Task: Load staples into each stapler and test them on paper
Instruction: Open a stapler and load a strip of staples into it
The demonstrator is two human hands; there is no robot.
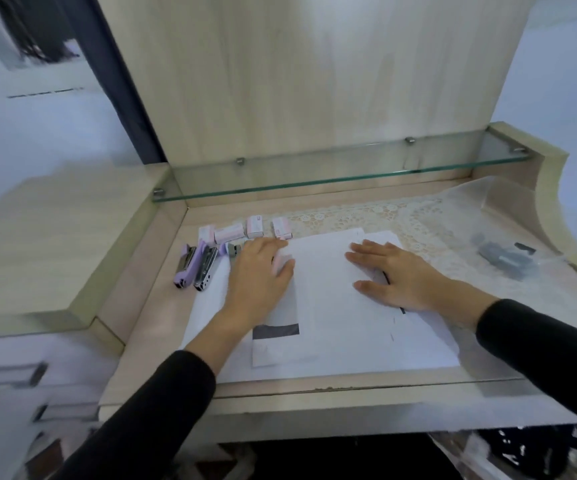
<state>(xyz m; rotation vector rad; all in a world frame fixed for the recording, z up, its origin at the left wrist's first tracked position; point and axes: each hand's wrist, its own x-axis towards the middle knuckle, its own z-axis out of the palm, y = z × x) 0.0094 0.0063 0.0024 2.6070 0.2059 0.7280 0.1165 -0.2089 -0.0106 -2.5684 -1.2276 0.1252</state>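
Note:
A stack of white paper sheets [328, 306] lies on the desk, one sheet showing a dark printed block. My left hand [259, 275] rests flat on the stack's left part, fingers apart. My right hand [394, 271] lies flat on its right part, fingers spread. Left of the paper lie a purple stapler [185, 266] and a silver opened stapler [206, 268]. Another stapler [234, 249] peeks out behind my left hand, partly hidden. Several small pink-white staple boxes [245, 228] stand in a row behind the paper.
A glass shelf [332, 181] runs across the back above the desk [148, 327]. A lace mat [384, 213] covers the far desk. At the right lies a clear plastic bag [508, 251] holding dark items. Drawers sit at the lower left.

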